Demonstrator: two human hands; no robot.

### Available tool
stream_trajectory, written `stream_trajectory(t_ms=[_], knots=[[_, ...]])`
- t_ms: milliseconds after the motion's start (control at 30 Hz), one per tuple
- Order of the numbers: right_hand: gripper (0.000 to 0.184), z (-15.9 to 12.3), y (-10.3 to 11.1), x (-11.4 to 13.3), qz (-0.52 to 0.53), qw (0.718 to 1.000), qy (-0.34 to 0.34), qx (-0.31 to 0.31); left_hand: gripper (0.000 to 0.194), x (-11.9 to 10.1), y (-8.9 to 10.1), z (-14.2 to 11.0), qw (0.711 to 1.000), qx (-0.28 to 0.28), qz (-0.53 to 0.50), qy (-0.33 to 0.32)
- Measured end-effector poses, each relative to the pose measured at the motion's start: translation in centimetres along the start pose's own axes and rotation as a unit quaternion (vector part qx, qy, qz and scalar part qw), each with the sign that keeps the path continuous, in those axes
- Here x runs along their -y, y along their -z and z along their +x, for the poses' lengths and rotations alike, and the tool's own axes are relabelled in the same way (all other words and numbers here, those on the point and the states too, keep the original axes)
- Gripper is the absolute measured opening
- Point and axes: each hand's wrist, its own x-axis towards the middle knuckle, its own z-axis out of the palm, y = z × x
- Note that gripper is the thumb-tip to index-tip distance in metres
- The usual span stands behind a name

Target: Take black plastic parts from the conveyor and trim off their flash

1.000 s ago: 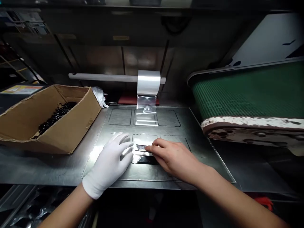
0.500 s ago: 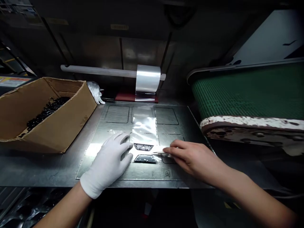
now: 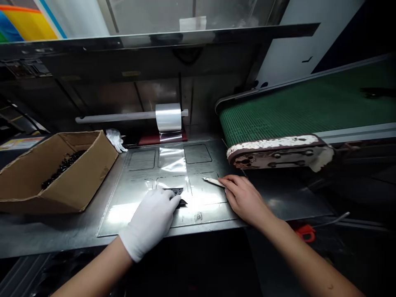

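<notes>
A green conveyor belt (image 3: 287, 111) and scattered workshop items surround the bench.
The belt's near edge has chipped white paint, and a dark object (image 3: 375, 92) lies on its right part; a crumpled white glove (image 3: 115, 140) rests far left, a brightly coloured panel (image 3: 29, 24) fills the far left corner, and a red-orange handle (image 3: 306, 233) shows near right.

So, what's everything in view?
Bench: one, grey, centre
Sheet: one, grey, on bench
Box: one, brown, left
Small pieces: many, black, in box
Cloth: one, white, beside box
Rod: one, whitish, behind sheet
Film roll: one, silvery, on rod
Film strip: one, clear, across sheet
Pad: one, dark red, behind sheet
Belt: one, green, right
Panel: one, multicoloured, top left
Object: one, orange-red, lower right
Flat parts: two, black, on sheet
Thin tool: one, white, over sheet
Left hand: one, white-gloved, over parts
Right hand: one, bare, holding tool
</notes>
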Motion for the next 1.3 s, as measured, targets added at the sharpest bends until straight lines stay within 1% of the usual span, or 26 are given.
stream_trajectory(t_ms=[133,200,267,333,367,400,433,467,500,533,567,600,633,667,733,767,800,833,867,933,1000,1067,1133,1200,1267,1300], knots=[[0.035,-0.2,-0.6,0.0,0.025,0.998,-0.014,-0.058,0.028,0.0,-1.0,-0.3,0.999,-0.039,0.015,0.013],[0.032,-0.2,-0.3,-0.2,0.039,0.996,-0.016,-0.074,0.025,-0.2,-1.2,-1.2,0.997,-0.071,-0.005,0.020],[0.030,-0.5,0.3,0.4,0.057,0.993,-0.019,-0.098,0.026,-0.8,-1.3,-2.6,0.992,-0.117,-0.035,0.022],[0.028,-1.4,0.8,2.6,0.078,0.988,-0.023,-0.132,0.027,-1.8,-1.4,-4.6,0.976,-0.194,-0.092,0.034],[0.026,-2.0,0.9,4.4,0.119,0.984,-0.032,-0.130,0.030,-2.5,-1.5,-5.8,0.961,-0.236,-0.135,0.048],[0.025,-2.8,0.8,6.5,0.181,0.977,-0.047,-0.107,0.035,-3.2,-1.8,-7.0,0.941,-0.275,-0.183,0.069],[0.024,-3.7,0.5,8.8,0.295,0.951,-0.081,-0.046,0.040,-3.9,-2.2,-8.3,0.918,-0.308,-0.232,0.094],[0.026,-4.4,0.0,11.3,0.423,0.896,-0.125,0.047,0.043,-4.5,-2.8,-9.5,0.895,-0.331,-0.273,0.121],[0.034,-5.1,-0.7,13.7,0.534,0.816,-0.170,0.142,0.046,-4.9,-3.4,-10.5,0.877,-0.345,-0.299,0.146],[0.043,-5.6,-1.5,15.9,0.609,0.737,-0.203,0.211,0.048,-5.2,-4.0,-11.5,0.865,-0.354,-0.313,0.169],[0.050,-5.9,-2.5,17.9,0.651,0.675,-0.230,0.259,0.049,-5.4,-4.7,-12.5,0.854,-0.360,-0.324,0.189],[0.054,-6.1,-3.5,19.4,0.673,0.635,-0.252,0.285,0.049,-5.4,-5.3,-13.3,0.845,-0.359,-0.337,0.207],[0.055,-6.1,-4.4,20.6,0.679,0.616,-0.267,0.298,0.046,-5.3,-5.8,-14.2,0.836,-0.352,-0.354,0.228],[0.055,-6.2,-5.2,21.4,0.674,0.610,-0.280,0.309,0.042,-5.3,-6.2,-15.1,0.822,-0.342,-0.375,0.257],[0.057,-6.2,-6.6,22.2,0.645,0.615,-0.298,0.343,0.035,-5.5,-6.6,-17.0,0.775,-0.318,-0.428,0.340],[0.059,-6.3,-7.3,22.5,0.621,0.627,-0.297,0.365,0.035,-5.7,-6.8,-18.0,0.742,-0.302,-0.455,0.388],[0.060,-6.4,-8.1,22.7,0.590,0.647,-0.286,0.389,0.038,-6.0,-7.0,-19.0,0.704,-0.285,-0.485,0.434],[0.060,-6.6,-9.1,23.0,0.557,0.669,-0.263,0.417,0.041,-6.2,-7.4,-20.1,0.666,-0.263,-0.517,0.470],[0.058,-6.8,-10.2,23.5,0.522,0.690,-0.224,0.449,0.038,-6.3,-7.9,-21.3,0.630,-0.243,-0.543,0.499],[0.055,-7.6,-12.9,25.0,0.457,0.714,-0.113,0.518,0.024,-6.3,-9.4,-24.5,0.562,-0.221,-0.573,0.554],[0.055,-8.9,-15.4,26.6,0.405,0.719,-0.012,0.565,0.021,-6.5,-10.8,-28.9,0.498,-0.220,-0.575,0.611],[0.054,-10.3,-17.1,27.6,0.372,0.720,0.045,0.584,0.025,-7.3,-11.7,-34.5,0.438,-0.229,-0.555,0.669],[0.053,-11.2,-18.4,27.6,0.348,0.724,0.064,0.591,0.031,-8.5,-12.1,-40.7,0.382,-0.251,-0.510,0.729],[0.055,-11.3,-19.3,27.0,0.332,0.732,0.069,0.592,0.032,-9.4,-12.4,-46.4,0.338,-0.259,-0.460,0.779],[0.056,-10.8,-20.1,26.2,0.319,0.744,0.067,0.583,0.033,-9.7,-12.8,-50.5,0.305,-0.245,-0.425,0.816],[0.057,-10.5,-20.4,25.8,0.312,0.752,0.065,0.577,0.034,-9.7,-13.3,-51.8,0.296,-0.231,-0.416,0.828]])
